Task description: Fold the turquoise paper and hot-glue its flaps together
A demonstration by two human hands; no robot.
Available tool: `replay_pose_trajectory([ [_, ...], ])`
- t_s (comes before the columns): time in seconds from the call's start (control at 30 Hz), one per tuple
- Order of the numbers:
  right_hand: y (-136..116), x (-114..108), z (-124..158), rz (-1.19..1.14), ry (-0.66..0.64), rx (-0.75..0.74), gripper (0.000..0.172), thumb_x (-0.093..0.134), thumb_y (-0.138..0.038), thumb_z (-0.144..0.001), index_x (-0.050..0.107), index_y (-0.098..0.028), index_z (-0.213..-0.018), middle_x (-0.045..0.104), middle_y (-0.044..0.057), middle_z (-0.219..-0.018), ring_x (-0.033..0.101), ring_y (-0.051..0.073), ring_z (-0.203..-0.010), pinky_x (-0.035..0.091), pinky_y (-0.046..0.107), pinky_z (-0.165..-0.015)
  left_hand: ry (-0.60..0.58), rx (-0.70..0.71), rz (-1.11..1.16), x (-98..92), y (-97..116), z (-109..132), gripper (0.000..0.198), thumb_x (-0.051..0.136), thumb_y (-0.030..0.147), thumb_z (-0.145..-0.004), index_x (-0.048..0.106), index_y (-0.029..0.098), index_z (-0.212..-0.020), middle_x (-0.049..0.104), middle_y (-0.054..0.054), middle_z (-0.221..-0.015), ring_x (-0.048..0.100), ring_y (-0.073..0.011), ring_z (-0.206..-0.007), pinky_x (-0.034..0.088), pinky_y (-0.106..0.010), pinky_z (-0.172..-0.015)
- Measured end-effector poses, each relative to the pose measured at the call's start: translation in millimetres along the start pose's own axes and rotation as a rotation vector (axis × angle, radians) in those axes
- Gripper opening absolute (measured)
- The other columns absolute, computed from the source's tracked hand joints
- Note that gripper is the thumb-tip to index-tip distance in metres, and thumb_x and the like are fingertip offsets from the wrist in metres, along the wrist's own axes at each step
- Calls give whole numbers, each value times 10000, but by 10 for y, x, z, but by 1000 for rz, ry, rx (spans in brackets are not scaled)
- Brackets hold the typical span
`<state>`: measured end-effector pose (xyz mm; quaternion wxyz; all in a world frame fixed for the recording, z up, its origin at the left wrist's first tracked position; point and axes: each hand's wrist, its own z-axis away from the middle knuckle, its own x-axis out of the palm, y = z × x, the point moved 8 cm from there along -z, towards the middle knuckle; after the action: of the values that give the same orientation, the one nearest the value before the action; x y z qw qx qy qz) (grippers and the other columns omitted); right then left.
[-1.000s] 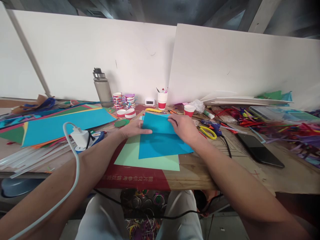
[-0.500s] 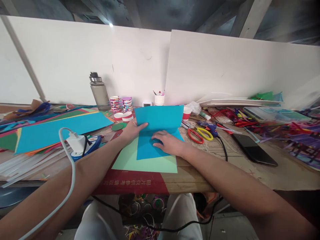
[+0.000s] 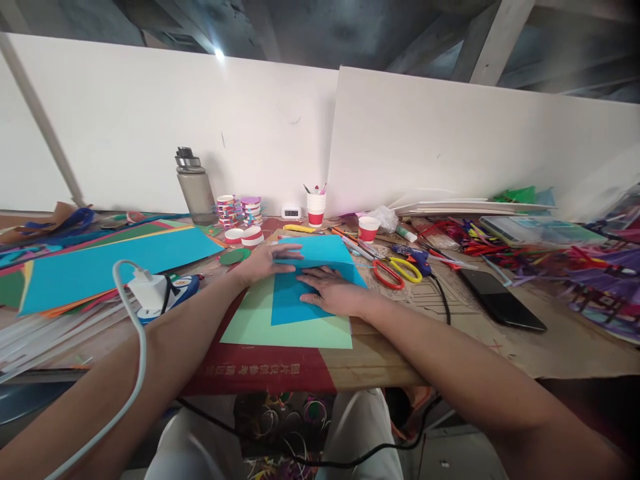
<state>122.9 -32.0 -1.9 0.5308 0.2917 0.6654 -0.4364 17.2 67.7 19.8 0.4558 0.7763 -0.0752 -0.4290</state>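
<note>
Under both hands, creased blue paper [image 3: 293,303]

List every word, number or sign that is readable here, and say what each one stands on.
White printed characters on the red band of the brown cardboard sheet: upside down to the camera, too blurred to read.
Display of the small white digital clock: too small to read.
No other lettering can be made out.

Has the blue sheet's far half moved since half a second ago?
Yes. The far half of the blue sheet stood up, its edge reaching the clock; now it lies flat under the left hand, short of the clock.
</note>
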Motion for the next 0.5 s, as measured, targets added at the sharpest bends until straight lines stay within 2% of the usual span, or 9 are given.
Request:
replay_pose_trajectory([
  [0.1,-47,-76,12,-9,63,-68,517,469,-472,-928,503,-200,-1366,454,106,-1449,371,330,-1321,307,544,-1053,141,-54,-91,-88,-61,5,554,694,586,-694,686,236,-1124,667,-64,-1207,551,-319,-1190,402,-414,-1028],
  [0.17,-84,-190,34,-49,136,-105,414,497,-407,-930,594,-180,-1262,561,108,-1345,476,288,-1242,362,469,-1030,164,-55,-40,-77,-57,13,554,660,609,-720,682,237,-1130,670,-58,-1203,564,-316,-1171,425,-408,-1006],
  [0.3,5,-659,196,-195,430,-71,295,484,-333,-939,657,-190,-1131,681,65,-1156,619,189,-1036,450,316,-911,201,-57,86,-62,-17,53,642,671,627,-696,636,248,-1213,665,-64,-1214,601,-313,-1117,475,-404,-941],
  [0.4,374,-1017,448,-189,621,130,277,474,-337,-929,659,-198,-1081,716,47,-1020,650,176,-868,473,295,-787,252,-135,92,-92,-49,95,675,706,655,-625,672,244,-1159,699,-69,-1142,625,-325,-1072,485,-404,-919],
  [0.5,965,-1195,760,-9,648,459,274,472,-348,-909,663,-180,-1011,711,72,-952,645,197,-832,457,299,-752,244,-167,82,-91,-57,111,630,689,654,-646,690,245,-1125,711,-61,-1113,622,-322,-1080,479,-390,-929],
])
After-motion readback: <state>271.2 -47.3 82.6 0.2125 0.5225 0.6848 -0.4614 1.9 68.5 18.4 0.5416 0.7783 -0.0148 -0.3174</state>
